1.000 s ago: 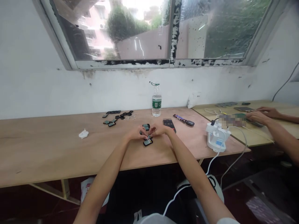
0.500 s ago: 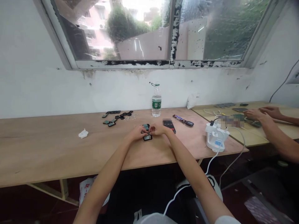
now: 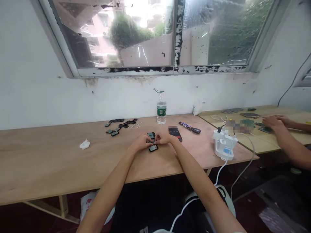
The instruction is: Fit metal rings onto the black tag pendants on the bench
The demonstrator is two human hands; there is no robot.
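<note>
My left hand (image 3: 142, 142) and my right hand (image 3: 163, 138) meet over the table, fingers pinched close together. Between the fingertips is a small part, mostly hidden, that I cannot make out. Just behind the fingers lies a small black-framed piece (image 3: 151, 135) with a grey-green face. A similar black-framed piece (image 3: 153, 148) with a pale grey face rests on the wood in front of them. To the left at the back, more pieces of this kind (image 3: 115, 133) lie scattered beside a spread of tiny light-coloured parts (image 3: 134, 125).
A phone (image 3: 175, 133) showing a timer lies right of my hands. Behind stand a water bottle (image 3: 161, 111), a Snickers bar (image 3: 185, 125) and a dark fob (image 3: 196, 130). A white power strip (image 3: 223, 145) trails cables. Crumpled tissue (image 3: 85, 144) lies left. Another person's hands (image 3: 273, 121) work at right.
The camera view has shifted slightly. My fingers stay together over the pieces, and a wider gap shows between the front and back pieces.
</note>
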